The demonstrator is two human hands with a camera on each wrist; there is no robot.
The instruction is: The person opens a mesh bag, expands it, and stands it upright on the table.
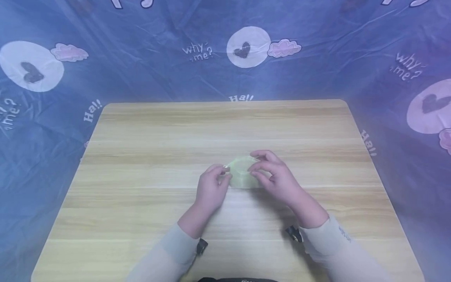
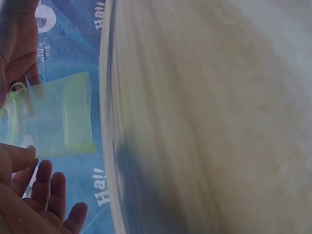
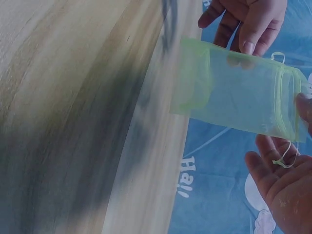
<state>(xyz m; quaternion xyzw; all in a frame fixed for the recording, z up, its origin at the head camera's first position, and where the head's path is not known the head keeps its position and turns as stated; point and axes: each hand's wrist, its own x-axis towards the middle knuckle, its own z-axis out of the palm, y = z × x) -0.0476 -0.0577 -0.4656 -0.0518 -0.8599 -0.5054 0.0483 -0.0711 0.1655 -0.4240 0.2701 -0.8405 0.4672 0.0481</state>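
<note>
A sheer pale green drawstring pouch (image 1: 243,174) is stretched between the two hands above the table, flat and see-through. My left hand (image 1: 212,188) pinches one side edge of it, thumb in front and fingertips showing through the mesh in the right wrist view. My right hand (image 1: 278,176) grips the pouch's gathered end, its thumb (image 3: 304,108) on the near face and fingers behind. Thin cord loops stick out at both sides of that end, one loop (image 3: 278,57) by the left hand and a knotted cord (image 3: 286,158) by the right fingers.
A wood-grain table (image 1: 158,137) with rounded corners lies under the hands. Blue printed cloth (image 1: 151,58) hangs behind it and at both sides. A dark object (image 1: 239,279) shows at the bottom edge of the head view.
</note>
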